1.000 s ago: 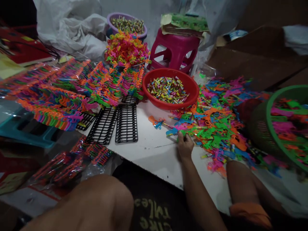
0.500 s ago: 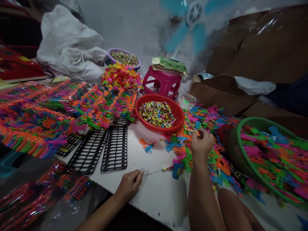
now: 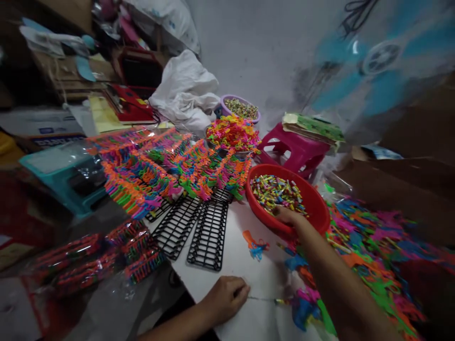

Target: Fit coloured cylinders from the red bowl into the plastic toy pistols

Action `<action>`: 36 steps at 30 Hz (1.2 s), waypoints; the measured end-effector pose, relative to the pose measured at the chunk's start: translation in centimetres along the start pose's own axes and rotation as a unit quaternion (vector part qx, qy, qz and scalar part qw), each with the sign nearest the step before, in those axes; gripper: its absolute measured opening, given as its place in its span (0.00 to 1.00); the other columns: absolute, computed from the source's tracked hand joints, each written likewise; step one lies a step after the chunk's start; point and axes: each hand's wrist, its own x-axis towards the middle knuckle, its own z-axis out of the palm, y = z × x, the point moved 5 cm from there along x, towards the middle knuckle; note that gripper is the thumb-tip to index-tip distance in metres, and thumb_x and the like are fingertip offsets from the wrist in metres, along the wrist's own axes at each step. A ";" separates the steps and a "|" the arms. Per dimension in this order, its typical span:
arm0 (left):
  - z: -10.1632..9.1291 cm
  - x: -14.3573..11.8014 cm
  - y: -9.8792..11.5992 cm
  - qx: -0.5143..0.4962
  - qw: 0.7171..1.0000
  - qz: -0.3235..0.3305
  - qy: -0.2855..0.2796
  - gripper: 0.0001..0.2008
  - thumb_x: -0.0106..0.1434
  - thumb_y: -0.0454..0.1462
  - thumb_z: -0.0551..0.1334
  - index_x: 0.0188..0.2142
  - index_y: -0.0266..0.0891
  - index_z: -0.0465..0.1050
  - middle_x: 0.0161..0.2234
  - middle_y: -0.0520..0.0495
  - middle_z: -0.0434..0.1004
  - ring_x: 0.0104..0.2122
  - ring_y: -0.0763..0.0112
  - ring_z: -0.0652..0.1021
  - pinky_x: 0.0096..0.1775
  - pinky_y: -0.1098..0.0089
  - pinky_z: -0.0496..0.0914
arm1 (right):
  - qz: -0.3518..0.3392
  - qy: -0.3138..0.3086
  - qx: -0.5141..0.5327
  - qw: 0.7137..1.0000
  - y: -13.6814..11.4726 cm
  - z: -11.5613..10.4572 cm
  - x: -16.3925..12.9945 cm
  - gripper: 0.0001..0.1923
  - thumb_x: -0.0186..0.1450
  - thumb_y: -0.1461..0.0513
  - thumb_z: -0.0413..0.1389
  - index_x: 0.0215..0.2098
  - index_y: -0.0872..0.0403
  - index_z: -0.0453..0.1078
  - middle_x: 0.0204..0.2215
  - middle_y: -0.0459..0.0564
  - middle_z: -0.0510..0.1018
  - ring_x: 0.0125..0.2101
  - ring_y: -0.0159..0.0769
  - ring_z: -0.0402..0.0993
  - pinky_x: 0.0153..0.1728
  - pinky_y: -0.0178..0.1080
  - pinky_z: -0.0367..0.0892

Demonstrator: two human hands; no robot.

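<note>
Right hand (image 3: 289, 217) is at the near side of the red bowl (image 3: 318, 208), fingertips down by the tubes (image 3: 275, 189); finger ends are blurred and partly hidden, so can't tell if they are apart, together or clamped on a tube. Left hand (image 3: 229, 296) rests on the tabletop (image 3: 236, 258), fingers curled in and close together; can't tell if anything is inside. Tubes are piled in the bowl, under and just beyond the right hand; one loose tube (image 3: 280, 301) lies just right of the left hand, by the near end of the toy heap (image 3: 377, 270). Tubes look slim, light and fairly stiff, probably slick on the printed outside, so they likely roll and slide over each other; best hold is a thumb-and-finger pinch around the middle of one, lightly, as a hard squeeze might dent it if it is thin-walled. Bowl looks like light, slightly flexible plastic; rim is the place to grab, though pressing on one side could tip it. Orange-and-blue toy (image 3: 256, 246) beyond the left hand and to the left of the right hand looks like thin plastic, light, fairly stiff; pinch by the broad orange end, since the thin blue parts could snag or snap. Black racks (image 3: 209, 237) sit just beyond the left hand, probably rigid, easiest by the outer frame.
</note>
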 end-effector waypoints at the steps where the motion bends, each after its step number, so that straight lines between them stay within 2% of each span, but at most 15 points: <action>1: 0.0 0.0 0.0 -0.005 1.000 -0.003 0.001 0.13 0.59 0.33 0.51 0.18 0.38 0.61 0.16 0.55 0.58 0.19 0.77 0.62 0.24 0.74 0.57 | 0.005 -0.017 0.007 1.000 0.3 -0.2 0.1 0.11 0.55 0.57 0.58 0.27 0.59 0.68 0.20 0.44 0.71 0.19 0.27 0.65 0.22 0.34 0.63; 4: -0.1 0.0 -0.2 -0.028 0.999 -0.016 0.004 0.13 0.58 0.33 0.51 0.17 0.38 0.59 0.16 0.56 0.55 0.19 0.77 0.62 0.24 0.74 0.56 | 0.023 -0.052 0.002 0.998 1.2 -1.9 0.3 0.14 0.42 0.61 0.64 0.27 0.57 0.70 0.14 0.42 0.68 0.16 0.30 0.62 0.20 0.35 0.59; 7: -0.3 0.0 -0.4 -0.057 0.998 -0.027 0.015 0.14 0.58 0.34 0.51 0.16 0.38 0.58 0.15 0.56 0.55 0.20 0.77 0.63 0.25 0.75 0.57 | 0.040 0.028 0.045 0.998 1.0 -5.6 -1.3 0.25 0.41 0.60 0.63 0.38 0.56 0.67 0.19 0.43 0.69 0.19 0.32 0.64 0.20 0.35 0.59; 9: -0.4 0.1 -0.6 -0.105 0.993 -0.050 0.022 0.15 0.59 0.37 0.51 0.16 0.38 0.59 0.16 0.55 0.58 0.19 0.77 0.64 0.24 0.75 0.59 | 0.042 0.092 0.172 0.980 -0.2 -7.9 -4.5 0.30 0.43 0.56 0.61 0.44 0.55 0.63 0.24 0.45 0.70 0.21 0.32 0.65 0.19 0.34 0.60; 10: -0.4 0.2 -0.8 -0.149 0.986 -0.077 0.023 0.15 0.59 0.39 0.51 0.18 0.38 0.62 0.16 0.55 0.60 0.19 0.77 0.65 0.23 0.75 0.59 | 0.040 0.098 0.261 0.960 -1.1 -8.4 -6.6 0.31 0.45 0.55 0.60 0.46 0.53 0.61 0.27 0.46 0.70 0.21 0.32 0.66 0.18 0.34 0.60; 11: -0.4 0.2 -1.0 -0.208 0.971 -0.113 0.023 0.15 0.59 0.42 0.51 0.21 0.37 0.64 0.17 0.54 0.63 0.19 0.77 0.66 0.22 0.75 0.61 | 0.041 0.068 0.341 0.937 -2.0 -8.2 -9.0 0.32 0.46 0.55 0.60 0.47 0.52 0.59 0.28 0.46 0.70 0.21 0.32 0.67 0.16 0.33 0.61; 13: -0.3 0.3 -1.1 -0.360 0.913 -0.192 0.026 0.16 0.57 0.48 0.53 0.30 0.36 0.67 0.24 0.49 0.70 0.22 0.74 0.71 0.24 0.74 0.65 | 0.048 -0.025 0.431 0.901 -4.1 -6.5 -14.1 0.31 0.47 0.57 0.60 0.48 0.48 0.57 0.32 0.45 0.69 0.19 0.30 0.66 0.13 0.31 0.60; 15: -0.1 0.3 -0.2 -0.516 0.822 -0.242 0.012 0.20 0.56 0.49 0.54 0.39 0.36 0.66 0.36 0.43 0.72 0.33 0.69 0.75 0.32 0.69 0.69 | 0.046 -0.086 0.489 0.867 -5.6 -4.2 -18.8 0.29 0.48 0.60 0.60 0.47 0.46 0.57 0.33 0.45 0.69 0.19 0.29 0.66 0.12 0.30 0.60; 18: 0.6 0.2 2.6 -0.666 0.692 -0.258 -0.100 0.21 0.59 0.48 0.52 0.47 0.38 0.64 0.46 0.40 0.69 0.41 0.66 0.74 0.44 0.63 0.65 | 0.034 -0.103 0.532 0.840 -6.1 -1.2 -23.8 0.25 0.49 0.63 0.58 0.45 0.47 0.59 0.33 0.44 0.69 0.23 0.28 0.67 0.18 0.31 0.64; 20: 1.0 -0.1 4.2 -0.693 0.652 -0.257 -0.168 0.19 0.60 0.44 0.54 0.50 0.41 0.63 0.48 0.42 0.68 0.41 0.68 0.74 0.47 0.62 0.62 | 0.026 -0.077 0.521 0.849 -5.6 0.0 -25.5 0.23 0.50 0.65 0.57 0.45 0.47 0.60 0.32 0.44 0.69 0.27 0.28 0.67 0.25 0.32 0.66; 24: 1.4 -0.2 5.5 -0.696 0.652 -0.236 -0.188 0.22 0.57 0.30 0.58 0.51 0.43 0.62 0.50 0.45 0.67 0.47 0.68 0.71 0.51 0.65 0.58 | 0.006 0.010 0.441 0.897 -4.0 0.4 -26.7 0.22 0.53 0.64 0.56 0.47 0.49 0.60 0.38 0.47 0.69 0.36 0.33 0.68 0.36 0.36 0.65; 27: 1.8 0.0 5.9 -0.720 0.629 -0.229 -0.181 0.20 0.57 0.29 0.57 0.50 0.40 0.64 0.48 0.44 0.69 0.47 0.67 0.70 0.51 0.65 0.58 | -0.002 0.056 0.415 0.908 -3.0 0.4 -26.9 0.21 0.56 0.61 0.54 0.48 0.50 0.60 0.42 0.50 0.67 0.41 0.36 0.66 0.39 0.38 0.64; 31: 2.7 -0.1 4.8 -0.721 0.607 -0.300 -0.146 0.11 0.60 0.34 0.56 0.41 0.31 0.70 0.37 0.40 0.76 0.41 0.65 0.75 0.48 0.64 0.64 | -0.022 0.034 0.489 0.871 -2.7 1.1 -27.1 0.16 0.59 0.58 0.50 0.46 0.50 0.61 0.38 0.50 0.69 0.41 0.38 0.65 0.40 0.40 0.63; 34: 3.3 -0.5 3.4 -0.688 0.624 -0.354 -0.109 0.06 0.57 0.31 0.58 0.33 0.28 0.72 0.32 0.41 0.77 0.35 0.68 0.77 0.45 0.67 0.67 | -0.007 -0.003 0.582 0.813 -2.9 1.6 -27.1 0.14 0.59 0.59 0.49 0.43 0.50 0.61 0.36 0.48 0.70 0.40 0.37 0.66 0.38 0.40 0.63; 36: 3.4 -0.6 3.1 -0.673 0.641 -0.353 -0.106 0.05 0.54 0.27 0.60 0.32 0.28 0.71 0.32 0.43 0.76 0.34 0.70 0.77 0.44 0.70 0.68 | 0.025 0.006 0.630 0.776 -2.9 1.7 -27.0 0.13 0.59 0.60 0.49 0.43 0.49 0.60 0.33 0.46 0.71 0.36 0.35 0.67 0.37 0.39 0.63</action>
